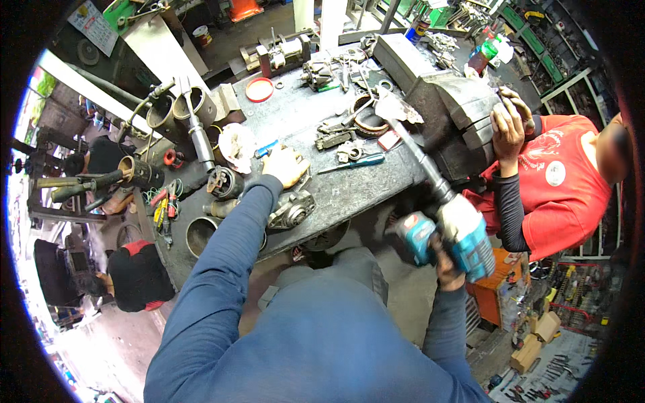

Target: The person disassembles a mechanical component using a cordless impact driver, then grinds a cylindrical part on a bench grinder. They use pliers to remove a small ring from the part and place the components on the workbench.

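Note:
My right hand (449, 263) grips the handle of a teal and grey cordless impact wrench (463, 232). A long metal extension (430, 171) runs from its nose up toward the bench vise (460, 101). Above the bench on the left, my left hand (285, 166) has its fingers curled in; whatever they hold is hidden. Close to its thumb side shows a small blue object (266, 149), and I cannot tell whether they touch. A round metal housing (293, 209) lies just nearer than that hand. A blue-handled screwdriver (366, 161) rests to its right.
A co-worker in a red shirt (554, 178) stands at right, hands (510, 124) on the vise. The steel workbench (342, 195) carries metal parts, a red lid (259, 89), a white rag (236, 146) and metal cylinders (195, 104). Another person in black (139, 275) is at lower left.

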A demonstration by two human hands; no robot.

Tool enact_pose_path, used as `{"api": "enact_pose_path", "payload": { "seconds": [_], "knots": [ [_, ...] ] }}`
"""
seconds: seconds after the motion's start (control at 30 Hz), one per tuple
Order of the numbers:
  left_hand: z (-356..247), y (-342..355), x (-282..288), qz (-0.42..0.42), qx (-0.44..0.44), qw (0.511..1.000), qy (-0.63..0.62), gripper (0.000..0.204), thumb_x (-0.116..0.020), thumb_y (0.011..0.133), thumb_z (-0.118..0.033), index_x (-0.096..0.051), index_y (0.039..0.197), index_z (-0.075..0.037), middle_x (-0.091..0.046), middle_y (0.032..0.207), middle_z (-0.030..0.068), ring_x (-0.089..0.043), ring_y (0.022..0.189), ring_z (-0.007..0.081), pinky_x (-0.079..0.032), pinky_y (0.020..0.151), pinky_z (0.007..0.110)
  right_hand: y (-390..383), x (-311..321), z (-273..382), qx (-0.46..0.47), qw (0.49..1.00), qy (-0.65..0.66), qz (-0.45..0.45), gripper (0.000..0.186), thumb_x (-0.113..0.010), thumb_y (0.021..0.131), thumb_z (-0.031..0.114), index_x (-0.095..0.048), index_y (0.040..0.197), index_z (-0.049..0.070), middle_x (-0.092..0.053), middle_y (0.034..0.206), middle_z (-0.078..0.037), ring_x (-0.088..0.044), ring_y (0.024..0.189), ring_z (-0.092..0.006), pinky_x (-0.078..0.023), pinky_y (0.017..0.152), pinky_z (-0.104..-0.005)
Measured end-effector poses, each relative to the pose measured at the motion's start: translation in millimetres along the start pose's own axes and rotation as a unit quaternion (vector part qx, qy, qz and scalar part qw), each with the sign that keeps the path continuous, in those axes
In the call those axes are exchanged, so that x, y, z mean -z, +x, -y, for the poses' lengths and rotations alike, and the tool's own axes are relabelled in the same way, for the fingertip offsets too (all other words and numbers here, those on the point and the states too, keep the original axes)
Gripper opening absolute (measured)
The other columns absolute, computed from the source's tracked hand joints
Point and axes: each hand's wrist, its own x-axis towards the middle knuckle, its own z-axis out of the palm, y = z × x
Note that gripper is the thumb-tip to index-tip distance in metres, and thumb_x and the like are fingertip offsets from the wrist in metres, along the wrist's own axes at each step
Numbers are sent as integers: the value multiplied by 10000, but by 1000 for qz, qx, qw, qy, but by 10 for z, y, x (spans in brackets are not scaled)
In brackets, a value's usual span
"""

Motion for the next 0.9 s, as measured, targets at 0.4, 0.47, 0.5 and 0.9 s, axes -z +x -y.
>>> {"api": "enact_pose_path", "payload": {
  "seconds": [0.4,0.47,0.5,0.9],
  "knots": [
    [163,55,-151,-9,0,1000,-19,517,-538,904,-533,-718,1163,-123,-636,1244,93,-463,1270,355,-360,1040,606,1774,-880,-854,227,959,-135,-100,299,-616,986,89,-691,1273,124,-677,949,-52,-630,829,-258,-528,796,-401],
    [166,7,-184,-23,2,999,-34,528,-570,882,-539,-727,1150,-112,-641,1247,94,-452,1291,351,-352,1051,601,1957,-973,-808,252,948,-142,-135,309,-617,989,100,-680,1291,119,-691,991,-62,-637,850,-265,-525,809,-408],
    [130,-23,-132,-38,12,997,-62,552,-616,845,-557,-739,1115,-92,-651,1234,100,-446,1303,349,-343,1062,593,2067,-1022,-893,298,919,-197,-164,316,-617,991,108,-673,1302,115,-698,1006,-70,-639,858,-266,-523,814,-411],
    [62,-294,185,-104,-6,991,-90,594,-698,872,-472,-605,1320,-94,-490,1446,212,-390,1404,398,-294,1157,543,1853,-1200,-1328,212,961,-168,-67,586,-539,903,-49,-578,1423,217,-602,1405,-82,-587,1256,-291,-442,1088,-422]
  ]
}}
